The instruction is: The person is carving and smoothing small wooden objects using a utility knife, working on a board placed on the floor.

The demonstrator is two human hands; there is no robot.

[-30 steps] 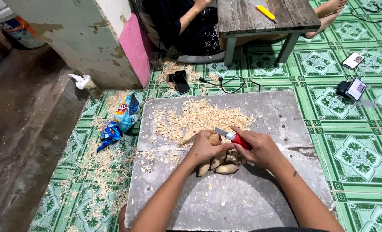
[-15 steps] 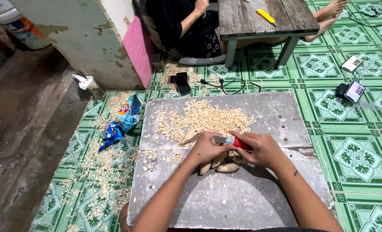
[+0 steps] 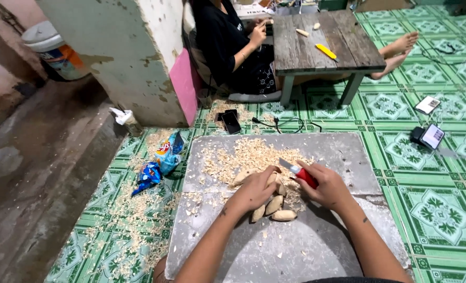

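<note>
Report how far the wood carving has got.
Done: a broad heap of pale wood shavings lies on the grey slab, and smooth carved pale wooden pieces sit beside the hands. In hand: the left hand steadies a piece while the right hand holds a red-handled knife. How many remain uncarved cannot be told.

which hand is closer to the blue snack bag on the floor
Left. The left hand rests on the carved wood pieces, on the side towards the blue snack bag. The right hand, holding the red-handled knife, sits farther away.
</note>
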